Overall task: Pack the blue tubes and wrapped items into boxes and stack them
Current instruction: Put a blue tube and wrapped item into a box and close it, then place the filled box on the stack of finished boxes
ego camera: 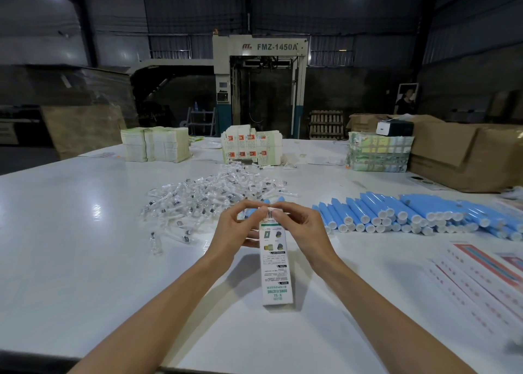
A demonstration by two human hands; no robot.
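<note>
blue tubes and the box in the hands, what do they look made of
The blue tubes: probably plastic, smooth matte bodies, white caps. The box: thin printed cardboard, slightly glossy, judging by crisp folded edges and the end flap the left hand and right hand pinch.

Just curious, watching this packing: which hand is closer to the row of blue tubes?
Right. The right hand, pinching the box top, sits beside the row of blue tubes; the left hand holds the box on the far side from them.
</note>
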